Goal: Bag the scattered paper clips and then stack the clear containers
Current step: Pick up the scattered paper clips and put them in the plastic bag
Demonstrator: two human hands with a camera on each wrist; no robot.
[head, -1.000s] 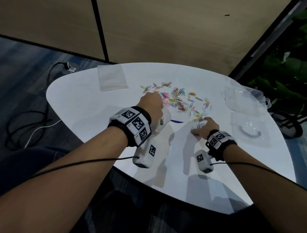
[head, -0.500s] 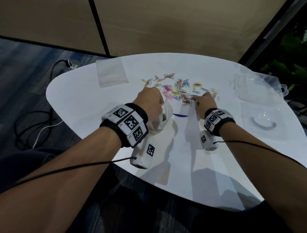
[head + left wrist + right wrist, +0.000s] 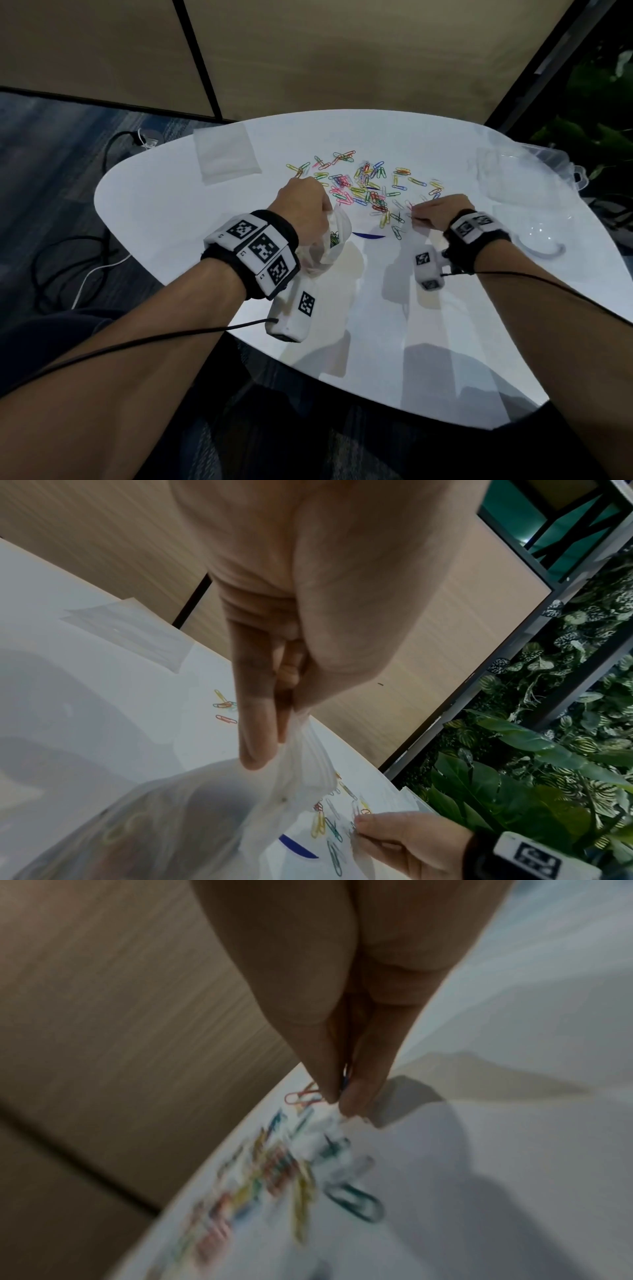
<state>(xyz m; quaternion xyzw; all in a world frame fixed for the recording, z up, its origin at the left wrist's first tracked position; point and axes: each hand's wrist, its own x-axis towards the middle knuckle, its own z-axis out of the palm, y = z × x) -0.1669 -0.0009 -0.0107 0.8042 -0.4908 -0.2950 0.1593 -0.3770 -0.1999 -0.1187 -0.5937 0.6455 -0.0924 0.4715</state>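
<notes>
Coloured paper clips (image 3: 363,186) lie scattered over the middle of the white table (image 3: 171,205). My left hand (image 3: 305,209) pinches the rim of a clear plastic bag (image 3: 329,243) that holds a few clips; in the left wrist view the bag (image 3: 192,813) hangs open below my fingers (image 3: 255,723). My right hand (image 3: 433,214) is at the right edge of the pile, its fingertips (image 3: 356,1096) pinched together on paper clips (image 3: 304,1096). Clear containers (image 3: 513,174) stand at the table's far right.
A second flat plastic bag (image 3: 224,157) lies at the table's far left. A clear lid with a curved mark (image 3: 544,240) lies right of my right wrist. Cables run over the floor at left. Plants stand beyond the right edge.
My right hand went from the table's near middle up into the pile, then drew slightly right with clips pinched. My left hand kept holding the bag in place.
</notes>
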